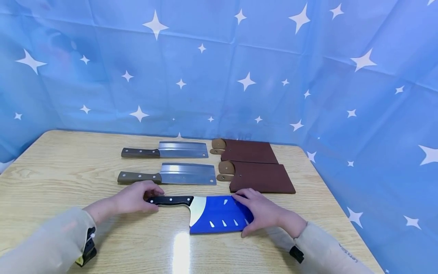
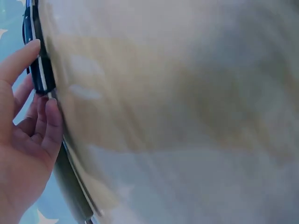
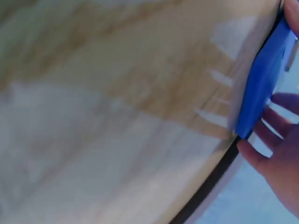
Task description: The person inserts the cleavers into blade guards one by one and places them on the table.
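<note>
Now, from where I stand: black-handled cleaver (image 1: pixel 196 210), blade in blue sheath (image 1: pixel 220 214), on the near side of two bare cleavers (image 1: pixel 188 174). Left hand (image 1: pixel 137 196) pinches its handle (image 1: pixel 176 200); right hand (image 1: pixel 263 211), fingers spread, touches the sheath's outer end.

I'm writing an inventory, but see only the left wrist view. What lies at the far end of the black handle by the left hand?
Observer: A broad silver metal blade, partly inside a shiny, slotted blue sheath.
Operator: Where's the right hand?
Observer: The right hand touches that blue sheath, away from the blade's bare part.
Operator: Any other sheaths?
Observer: Two: a flat dark-brown sheath, and a matching brown sheath beyond it.
</note>
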A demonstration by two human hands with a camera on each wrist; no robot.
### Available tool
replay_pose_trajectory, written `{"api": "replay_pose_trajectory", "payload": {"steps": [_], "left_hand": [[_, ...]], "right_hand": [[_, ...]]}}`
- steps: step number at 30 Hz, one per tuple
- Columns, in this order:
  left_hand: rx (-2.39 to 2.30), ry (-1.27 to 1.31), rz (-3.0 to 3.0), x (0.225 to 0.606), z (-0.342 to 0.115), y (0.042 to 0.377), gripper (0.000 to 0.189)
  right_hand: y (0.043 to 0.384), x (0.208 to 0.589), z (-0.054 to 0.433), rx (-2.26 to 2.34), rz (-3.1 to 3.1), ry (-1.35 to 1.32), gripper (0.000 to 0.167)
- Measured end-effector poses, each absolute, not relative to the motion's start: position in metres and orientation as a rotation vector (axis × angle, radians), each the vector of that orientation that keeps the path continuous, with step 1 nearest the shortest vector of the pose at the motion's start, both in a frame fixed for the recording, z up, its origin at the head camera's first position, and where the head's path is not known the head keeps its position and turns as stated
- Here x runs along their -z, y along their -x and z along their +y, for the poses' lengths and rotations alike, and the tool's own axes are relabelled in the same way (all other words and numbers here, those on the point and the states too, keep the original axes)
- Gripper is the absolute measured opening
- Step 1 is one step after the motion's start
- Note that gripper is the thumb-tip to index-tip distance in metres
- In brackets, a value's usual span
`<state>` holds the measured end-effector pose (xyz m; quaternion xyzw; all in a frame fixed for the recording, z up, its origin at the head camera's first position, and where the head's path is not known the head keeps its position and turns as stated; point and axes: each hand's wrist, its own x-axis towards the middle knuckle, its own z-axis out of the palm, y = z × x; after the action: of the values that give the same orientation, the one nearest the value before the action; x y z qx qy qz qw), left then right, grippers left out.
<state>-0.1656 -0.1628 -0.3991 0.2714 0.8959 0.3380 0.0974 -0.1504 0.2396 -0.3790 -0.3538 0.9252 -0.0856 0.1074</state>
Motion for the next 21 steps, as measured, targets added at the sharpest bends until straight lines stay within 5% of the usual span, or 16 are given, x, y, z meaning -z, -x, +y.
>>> {"api": "replay_pose_trajectory", "payload": {"steps": [6, 21], "left_hand": [[-1.085, -0.802, 2.636, 0.381, -0.172, 0.177, 0.043], [-1.041, -0.649, 2.704, 0.38, -0.196, 0.213, 0.052]], "right_hand": [[0.162, 0.366, 0.249, 0.406, 2.768, 1.069, 0.091], [0.228, 0.365, 0.29, 0.409, 2.927, 0.683, 0.097]]}}
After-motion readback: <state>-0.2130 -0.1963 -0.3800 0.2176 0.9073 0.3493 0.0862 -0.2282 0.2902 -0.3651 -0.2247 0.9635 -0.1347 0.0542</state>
